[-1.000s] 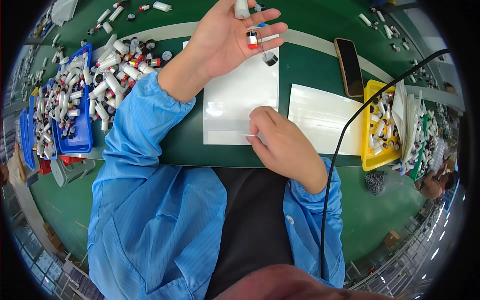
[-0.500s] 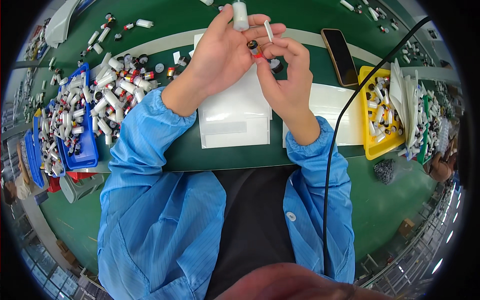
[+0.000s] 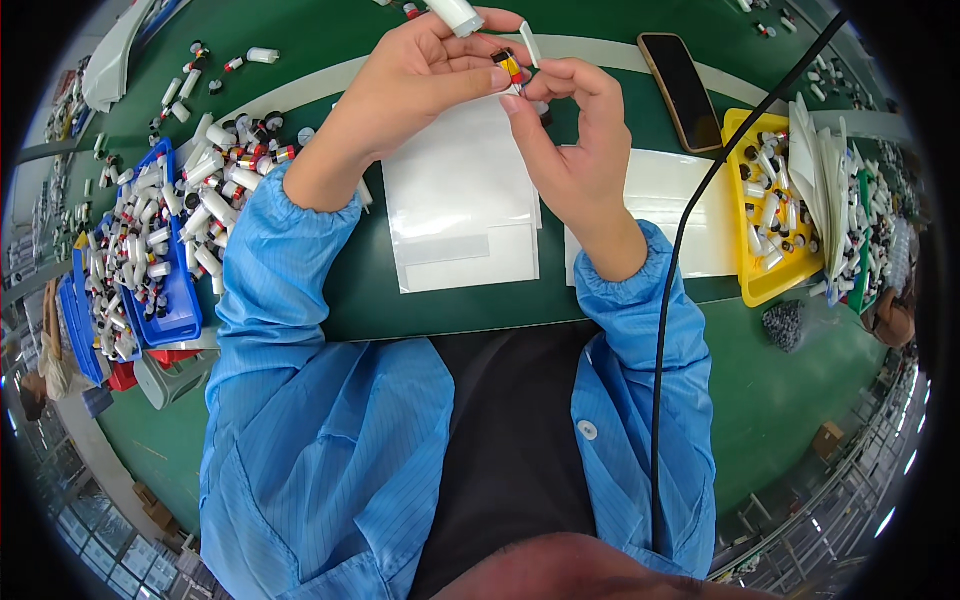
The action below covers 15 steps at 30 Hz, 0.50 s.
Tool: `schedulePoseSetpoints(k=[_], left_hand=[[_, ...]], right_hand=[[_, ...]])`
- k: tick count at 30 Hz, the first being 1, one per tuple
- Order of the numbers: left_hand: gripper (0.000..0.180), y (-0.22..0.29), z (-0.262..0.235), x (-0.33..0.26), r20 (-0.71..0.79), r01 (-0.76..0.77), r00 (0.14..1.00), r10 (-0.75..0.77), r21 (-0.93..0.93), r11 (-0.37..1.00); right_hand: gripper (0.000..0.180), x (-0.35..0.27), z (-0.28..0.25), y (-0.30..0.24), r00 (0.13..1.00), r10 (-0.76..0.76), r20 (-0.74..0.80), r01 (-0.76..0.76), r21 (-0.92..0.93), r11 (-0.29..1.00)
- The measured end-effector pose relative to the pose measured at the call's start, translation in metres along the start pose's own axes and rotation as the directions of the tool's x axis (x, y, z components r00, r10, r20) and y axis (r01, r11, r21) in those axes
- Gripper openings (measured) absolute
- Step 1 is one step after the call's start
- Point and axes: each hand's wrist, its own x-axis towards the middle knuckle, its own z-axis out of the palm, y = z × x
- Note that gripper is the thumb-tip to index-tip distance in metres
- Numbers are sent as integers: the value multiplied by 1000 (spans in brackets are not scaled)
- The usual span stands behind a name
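My left hand (image 3: 410, 75) is closed, with a white plastic cylinder (image 3: 455, 14) held among its fingers. Its thumb presses on a small cylindrical part (image 3: 508, 66) banded black, yellow and red. Facing it, my right hand (image 3: 580, 140) is closed in a pinch, thumb and index finger at the lower end of that part. A thin white strip (image 3: 529, 45) stands upright beside the fingertips; which hand holds it I cannot tell. Below the hands lie white sheets in a glossy clear sleeve (image 3: 460, 200).
Left is a heap of white cylinders and banded parts (image 3: 215, 195) beside a blue tray (image 3: 180, 310). A phone (image 3: 680, 92) and a yellow tray of parts (image 3: 775, 283) are at the right. A black cable (image 3: 668, 300) hangs across the right side. Loose parts (image 3: 185, 85) lie far left.
My left hand has turned and moved left, its thumb now against the banded part. The white cylinder has tilted and shifted up and left. The banded part has risen slightly.
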Motion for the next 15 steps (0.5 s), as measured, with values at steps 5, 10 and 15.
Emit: schedulePoseSetpoints(k=[5, 10, 15], left_hand=[[36, 14, 11, 0, 203, -15, 977, 58, -210, 978], [43, 1, 3, 3, 248, 41, 969, 17, -226, 973], [43, 6, 4, 4, 263, 42, 965, -15, -96, 995]], right_hand=[[27, 10, -9, 3, 995, 97, -21, -87, 282, 955], [14, 24, -39, 5, 900, 319, 295, -429, 486, 761], [12, 26, -35, 2, 833, 400, 383, -547, 456, 702]])
